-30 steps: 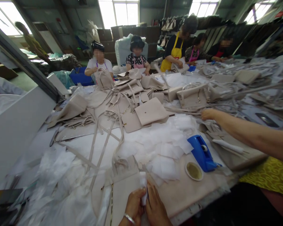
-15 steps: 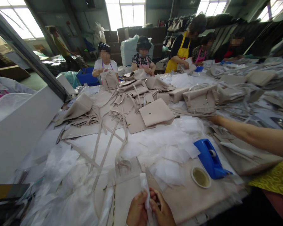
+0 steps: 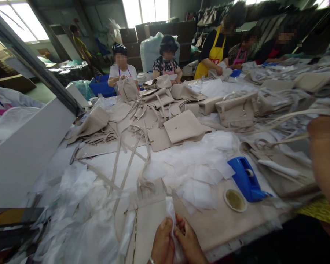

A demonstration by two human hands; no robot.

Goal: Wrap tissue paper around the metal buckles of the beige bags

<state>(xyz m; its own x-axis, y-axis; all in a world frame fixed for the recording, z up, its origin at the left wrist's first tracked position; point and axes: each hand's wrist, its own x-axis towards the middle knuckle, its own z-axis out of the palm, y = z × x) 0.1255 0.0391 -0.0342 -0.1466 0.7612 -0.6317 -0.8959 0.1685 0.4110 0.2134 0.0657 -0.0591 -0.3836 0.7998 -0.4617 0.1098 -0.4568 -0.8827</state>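
At the bottom edge, my left hand [image 3: 162, 244] and my right hand [image 3: 189, 244] meet and pinch a small white strip of wrapping paper [image 3: 171, 209] between their fingers. The strip stands against the right edge of a beige bag [image 3: 147, 223] that lies flat on the table just in front of me. Both hands are closed on the paper. Long beige straps [image 3: 128, 165] run from the bag up across the table.
White paper sheets [image 3: 198, 172] litter the table. A blue tape dispenser [image 3: 246, 179] and a small round dish [image 3: 235, 200] sit to the right. A co-worker's arm [image 3: 326, 161] pulls a strap at right. Beige bags [image 3: 165, 110] pile up in the middle; several people work at the far side.
The co-worker's arm at right has drawn back toward the near right edge, lifting a strap. My hands stay together on the white strip, shifted only slightly.
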